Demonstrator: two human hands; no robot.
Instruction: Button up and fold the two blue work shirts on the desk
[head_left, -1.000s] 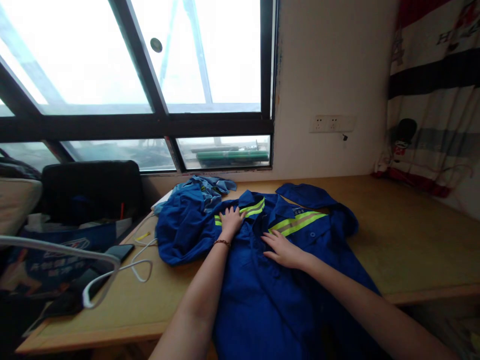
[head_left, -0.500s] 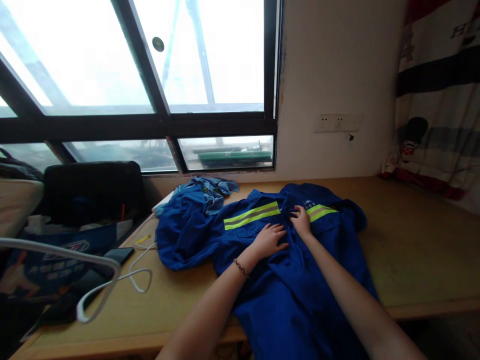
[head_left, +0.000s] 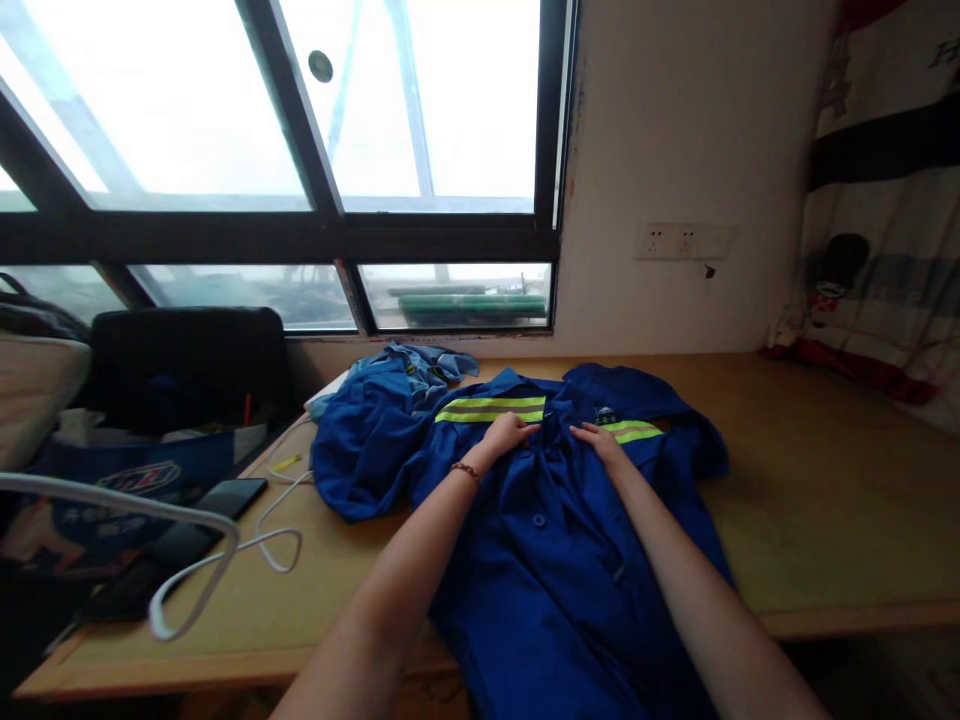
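A blue work shirt (head_left: 555, 560) with yellow reflective chest stripes lies face up on the wooden table (head_left: 817, 500), its lower part hanging over the front edge. My left hand (head_left: 504, 434) lies on the chest just below the left stripe, fingers curled onto the front placket. My right hand (head_left: 600, 443) rests by the right stripe, fingers pressed on the cloth near the collar. Both hands touch the shirt front about a hand's width apart.
A second bundle of blue clothes (head_left: 375, 420) lies crumpled left of the shirt. A white hanger (head_left: 187, 560), a cable and a black phone (head_left: 232, 495) are on the table's left part. A black chair (head_left: 187, 365) and bags stand left. Window behind, wall sockets (head_left: 679, 241) right.
My left hand moved up toward the left stripe and my right hand shifted slightly down and right. The shirt front lies flatter and more closed than a second ago.
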